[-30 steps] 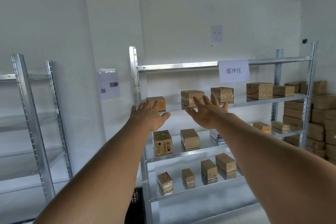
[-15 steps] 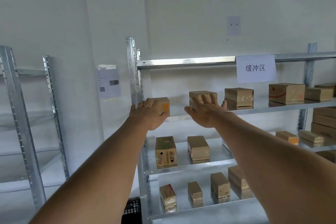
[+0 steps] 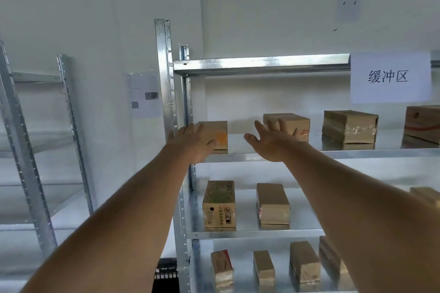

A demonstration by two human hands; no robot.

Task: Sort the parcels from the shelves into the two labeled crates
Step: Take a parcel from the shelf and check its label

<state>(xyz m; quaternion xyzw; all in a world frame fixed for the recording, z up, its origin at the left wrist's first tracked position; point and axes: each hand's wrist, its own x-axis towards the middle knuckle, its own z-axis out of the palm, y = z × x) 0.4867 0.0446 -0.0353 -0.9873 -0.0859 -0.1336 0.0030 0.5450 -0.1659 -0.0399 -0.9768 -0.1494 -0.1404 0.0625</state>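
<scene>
A metal shelf rack [image 3: 262, 64] holds brown cardboard parcels on three levels. On the upper level, the leftmost parcel [image 3: 217, 132] bears an orange patch. My left hand [image 3: 192, 143] lies against its left front with straight fingers. My right hand [image 3: 271, 140] is spread open just right of it, in front of a second parcel [image 3: 295, 123] with a red mark. It touches neither parcel that I can see. Further parcels sit to the right [image 3: 350, 126].
A white sign [image 3: 390, 77] hangs from the top beam at right. An empty metal rack [image 3: 31, 150] stands at left. Below are parcels on the middle level [image 3: 220, 204] and the lowest level [image 3: 304, 261]. A black crate [image 3: 166, 273] shows at the bottom.
I have come closer to the rack and the view has shifted left. Both hands have reached up to the upper level, the left one arriving on the leftmost parcel.
</scene>
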